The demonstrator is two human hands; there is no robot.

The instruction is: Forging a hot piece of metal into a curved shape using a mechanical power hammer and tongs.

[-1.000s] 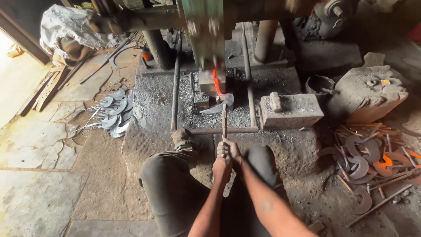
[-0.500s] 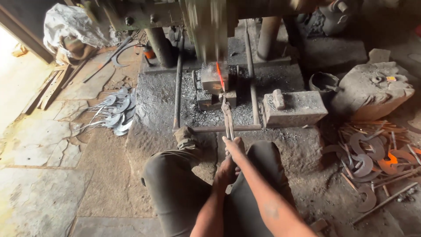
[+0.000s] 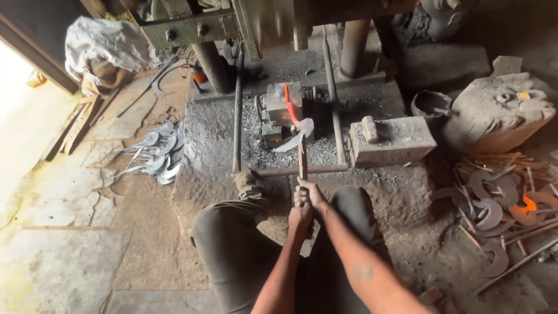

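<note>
- A blacksmith's forge workshop.
- A power hammer (image 3: 273, 26) at twelve o'clock over a scale-strewn anvil block (image 3: 283, 103).
- A glowing orange blade (image 3: 289, 103) on it.
- Forged sickle blades (image 3: 157, 154) piled at nine o'clock.

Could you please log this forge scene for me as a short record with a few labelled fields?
Setting: smithy floor, seen from the head camera
Left hand: closed on the tongs' handle, just behind the right hand
Right hand: closed on the same handle, nearer the anvil
Tongs: reach forward and grip the blade
Sickle blade: curved, tip glowing orange, lying on the anvil block
Power hammer: above the block, blurred
Left side: pile of finished grey blades
Right side: pile of rough blades, one glowing
</note>
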